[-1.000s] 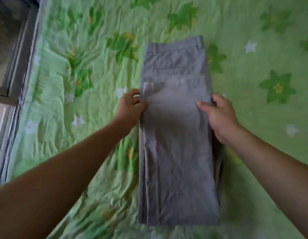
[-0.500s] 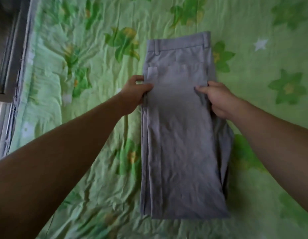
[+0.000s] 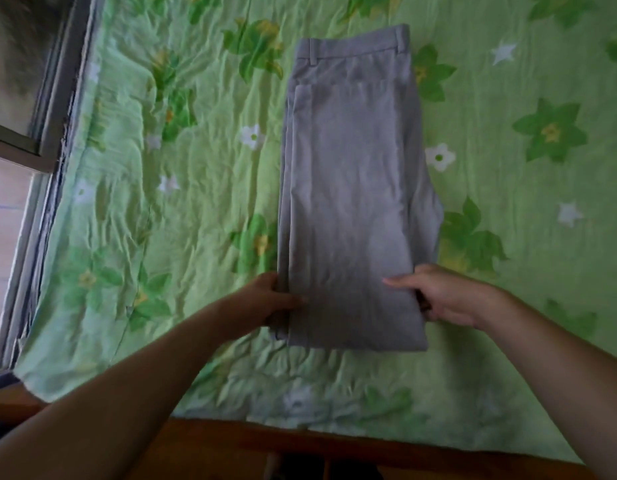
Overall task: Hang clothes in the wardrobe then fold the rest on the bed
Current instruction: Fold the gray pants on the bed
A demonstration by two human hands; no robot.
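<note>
A pair of grey trousers point(image 3: 355, 188) lies folded lengthwise and doubled over on the bed point(image 3: 203, 174), waistband at the far end and the fold nearest me. My left hand point(image 3: 270, 299) grips the near left edge of the folded trousers, thumb on top and fingers under the layers. My right hand point(image 3: 438, 294) grips the near right edge, thumb lying across the top of the cloth and fingers curled beneath.
The bed has a wrinkled light green sheet with green and white flowers. A window frame point(image 3: 47, 109) runs along the left side. The wooden bed frame point(image 3: 334, 448) shows along the near edge.
Both hands have let go of the leg ends near the trousers' middle and moved back to the near folded end, where they now grip its two edges. The view has shifted further back from the bed.
</note>
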